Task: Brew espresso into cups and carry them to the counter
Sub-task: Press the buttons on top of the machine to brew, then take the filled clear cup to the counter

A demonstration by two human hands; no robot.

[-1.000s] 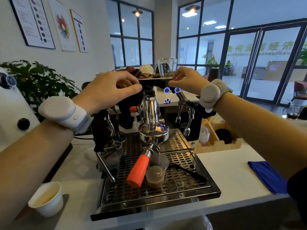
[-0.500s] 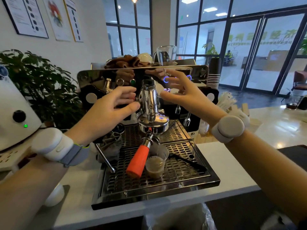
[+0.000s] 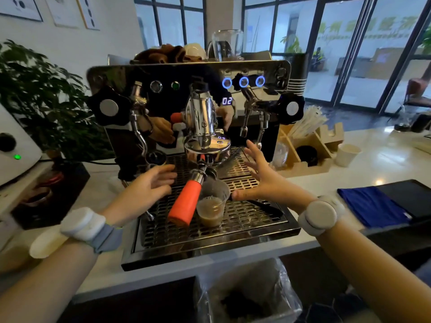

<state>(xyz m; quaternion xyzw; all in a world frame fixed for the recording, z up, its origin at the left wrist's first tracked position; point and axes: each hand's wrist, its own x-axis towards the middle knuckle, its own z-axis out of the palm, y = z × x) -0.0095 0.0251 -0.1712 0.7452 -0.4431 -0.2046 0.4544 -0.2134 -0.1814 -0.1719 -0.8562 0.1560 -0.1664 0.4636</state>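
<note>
The espresso machine stands on the counter, its drip tray carrying a part-filled clear cup just right of the orange portafilter handle. Left hand and right hand flank that cup, fingers spread wide, holding nothing. Best to grip the cup low and lift straight, clear of the handle.

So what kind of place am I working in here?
Probably a café counter: a commercial-looking espresso machine, a wooden holder of straws, and paper cups on the white counter.
</note>
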